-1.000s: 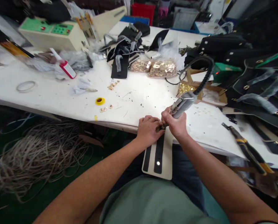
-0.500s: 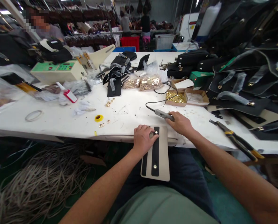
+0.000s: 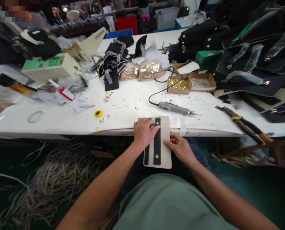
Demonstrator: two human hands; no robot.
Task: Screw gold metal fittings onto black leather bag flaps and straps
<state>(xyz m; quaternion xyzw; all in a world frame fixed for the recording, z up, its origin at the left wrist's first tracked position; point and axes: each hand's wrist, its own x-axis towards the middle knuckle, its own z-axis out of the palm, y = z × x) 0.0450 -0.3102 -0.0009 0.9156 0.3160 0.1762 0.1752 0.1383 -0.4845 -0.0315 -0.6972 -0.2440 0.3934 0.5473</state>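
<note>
- Here we are at the white desk (image 3: pixel 130 107), and the beige panel (image 3: pixel 165 155) is right in front of us, its upper end at the desk's near edge, its lower end over our lap.
- Our left hand (image 3: pixel 144 132) has the panel gripped at its upper left, thumb lying on the black strip (image 3: pixel 157 140) just beside the upper stud (image 3: pixel 157 123).
- Our right hand (image 3: pixel 180 148) pinches the panel's right edge, thumb on top, the other fingers curled and partly hidden.
- Down the strip we spot the lower stud (image 3: pixel 157 156), near the end closest to our body.
- The grey screwdriver (image 3: pixel 174 108) lies on the desk just beyond the panel, out of both hands, bit pointing right; its black cord (image 3: pixel 152 95) loops from the left end back towards the open box of gold fittings (image 3: pixel 179 84).
- Over on our right, the pliers (image 3: pixel 249 127) lie slantwise, black-and-yellow handles towards us.
- On our left, a yellow ring (image 3: pixel 98 113) sits near some small gold pieces (image 3: pixel 102 120), with a red bottle (image 3: pixel 67 93) lying farther back.
</note>
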